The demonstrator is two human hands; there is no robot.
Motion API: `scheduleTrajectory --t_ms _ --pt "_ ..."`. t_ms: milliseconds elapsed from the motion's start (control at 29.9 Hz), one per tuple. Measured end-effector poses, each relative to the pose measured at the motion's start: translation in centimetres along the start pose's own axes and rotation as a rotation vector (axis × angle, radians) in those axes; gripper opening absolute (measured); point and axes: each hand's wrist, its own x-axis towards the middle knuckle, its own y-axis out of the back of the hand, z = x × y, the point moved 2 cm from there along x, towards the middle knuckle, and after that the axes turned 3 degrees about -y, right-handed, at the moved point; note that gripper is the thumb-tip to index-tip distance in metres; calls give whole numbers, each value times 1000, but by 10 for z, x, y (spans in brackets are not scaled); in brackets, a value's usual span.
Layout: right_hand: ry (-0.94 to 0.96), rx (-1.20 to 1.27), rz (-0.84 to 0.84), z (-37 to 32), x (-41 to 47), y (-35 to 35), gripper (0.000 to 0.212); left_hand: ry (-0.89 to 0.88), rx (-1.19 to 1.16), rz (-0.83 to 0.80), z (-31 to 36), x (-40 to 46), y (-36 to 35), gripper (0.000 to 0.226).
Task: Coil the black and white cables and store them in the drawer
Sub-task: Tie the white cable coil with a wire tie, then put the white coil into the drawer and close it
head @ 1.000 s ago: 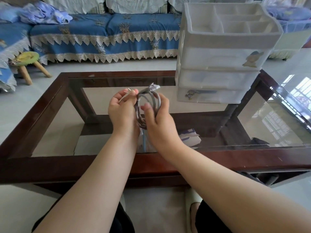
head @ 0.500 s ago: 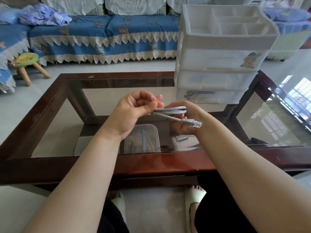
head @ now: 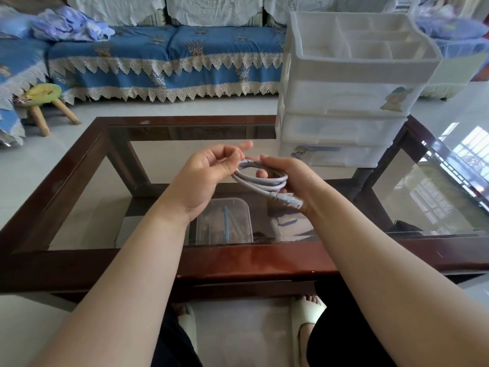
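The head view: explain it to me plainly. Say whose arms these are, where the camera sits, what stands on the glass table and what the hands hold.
There is no machine here. The camera is worn on a person's head and looks forward and down, so the two bare arms reaching in from the bottom edge are that person's own.

The right hand holds a coiled pale grey cable, its fingers curled round the loops; a clear plug end sticks out towards the wrist. The left hand is at the coil's left side, fingertips on the cable.

Below the hands is a glass table with a dark wooden frame. On its far right corner stands a white plastic drawer unit: three drawers, all shut, under an open divided tray. Through the glass a clear lidded box shows on the shelf beneath.
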Motion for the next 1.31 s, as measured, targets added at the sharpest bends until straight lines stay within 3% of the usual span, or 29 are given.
scheduleTrajectory --t_ms 167,301,368,569,736,937,1104,1205,1305 --pt "383 -350 79 -8 -2 -3 22 163 -181 82 -6 1 5 31" --pt "555 -595 176 -10 -10 -10 18 274 -390 152 -9 -3 4 26" --pt "621 -671 217 -11 -14 -13 18 298 -448 163 -11 -2 5 14" --pt "752 -861 255 -10 -22 -14 16 480 -454 145 -15 -3 1 25" --pt "793 -963 331 -7 -20 -12 18 428 -428 216 -18 -2 -2 25" --pt "746 -736 477 5 -8 -7 29 393 -564 419 -28 1 -30 41" --pt "656 -607 524 39 10 -13 27 373 -270 700 -40 14 -31 48" --pt "581 -560 560 33 10 -3 30 371 -275 660 -44 21 -31 48" --pt "564 -432 615 17 7 16 28 440 -435 493 -47 27 -41 48"
